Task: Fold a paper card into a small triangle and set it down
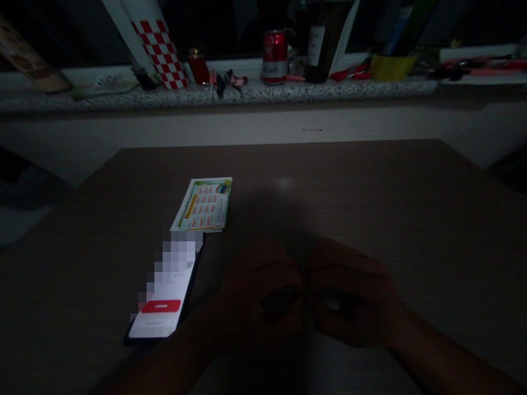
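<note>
Both hands are close together in deep shadow over the near middle of the table [370, 197]. My left hand [263, 291] is closed, its fingers curled and pinched toward the other hand. My right hand [349, 296] is closed too, with thumb and fingertips meeting the left fingertips or nearly so. A small pale patch shows inside the right hand's curl; what either hand holds is too dark to make out. Left of my left hand lies a phone [164, 291] with a lit screen and a red button. Beyond it is a small stack of printed cards [206, 206] with rows of numbers.
Along the table's far side runs a speckled stone sill [242, 96]. On it stand a red-and-white checkered tube [160, 55], a small red bottle [198, 67], a red can [275, 57], a dark labelled container [321, 49] and a yellow pot [393, 67].
</note>
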`<state>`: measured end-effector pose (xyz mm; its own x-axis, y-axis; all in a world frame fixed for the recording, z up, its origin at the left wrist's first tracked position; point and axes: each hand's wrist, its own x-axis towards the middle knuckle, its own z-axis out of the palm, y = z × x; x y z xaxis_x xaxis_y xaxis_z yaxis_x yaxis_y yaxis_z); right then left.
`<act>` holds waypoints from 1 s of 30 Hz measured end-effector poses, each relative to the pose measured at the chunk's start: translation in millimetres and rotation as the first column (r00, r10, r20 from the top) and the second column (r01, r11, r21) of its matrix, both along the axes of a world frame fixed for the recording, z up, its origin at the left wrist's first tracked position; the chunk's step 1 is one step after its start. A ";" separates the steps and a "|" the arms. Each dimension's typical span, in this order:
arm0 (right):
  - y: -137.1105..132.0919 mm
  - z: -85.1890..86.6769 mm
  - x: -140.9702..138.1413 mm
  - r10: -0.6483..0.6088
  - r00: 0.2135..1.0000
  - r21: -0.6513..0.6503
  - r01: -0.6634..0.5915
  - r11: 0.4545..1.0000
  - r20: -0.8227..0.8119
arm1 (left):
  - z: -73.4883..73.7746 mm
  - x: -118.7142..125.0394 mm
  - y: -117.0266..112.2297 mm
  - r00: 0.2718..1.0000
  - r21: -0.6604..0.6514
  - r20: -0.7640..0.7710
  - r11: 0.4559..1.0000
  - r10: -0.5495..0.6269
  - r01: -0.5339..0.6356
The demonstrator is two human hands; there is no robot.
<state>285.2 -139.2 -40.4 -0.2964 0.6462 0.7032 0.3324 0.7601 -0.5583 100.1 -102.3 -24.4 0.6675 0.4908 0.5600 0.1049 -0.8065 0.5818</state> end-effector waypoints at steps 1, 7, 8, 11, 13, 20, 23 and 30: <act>-0.1 0.3 -0.5 -0.005 1.000 0.015 0.005 1.000 -0.002 | 0.0 0.5 -0.7 1.000 -0.008 -0.004 1.000 0.003 -0.004; -4.0 1.1 -4.5 -0.034 0.988 0.039 0.041 0.998 -0.154 | -2.7 0.3 -1.7 0.999 -0.055 -0.031 0.998 0.030 -0.031; -5.3 1.4 -4.0 -0.052 0.983 0.022 0.057 0.998 -0.177 | -3.7 -0.4 -0.8 0.999 -0.056 -0.033 0.998 0.031 -0.033; -8.9 2.2 1.1 -0.132 0.965 -0.034 0.128 0.991 -0.228 | -6.3 -3.2 2.7 0.995 -0.073 -0.089 0.996 0.041 -0.047; -9.8 2.4 6.2 -0.178 0.946 -0.076 0.163 0.984 -0.272 | -7.3 -5.5 4.3 0.988 -0.094 -0.141 0.993 0.059 -0.073; -5.2 -1.2 10.9 -0.215 0.900 -0.184 0.154 0.971 -0.379 | -6.9 -8.0 1.1 0.986 -0.199 -0.114 0.970 0.122 -0.143; -4.8 -2.2 8.1 -0.185 0.907 -0.192 0.118 0.974 -0.378 | -6.4 -5.0 -0.5 0.988 -0.212 -0.082 0.966 0.132 -0.147; -0.5 -8.5 14.0 -0.128 0.966 -0.237 0.073 0.969 -0.226 | -7.9 -6.7 2.7 0.987 -0.193 0.068 0.973 0.145 -0.130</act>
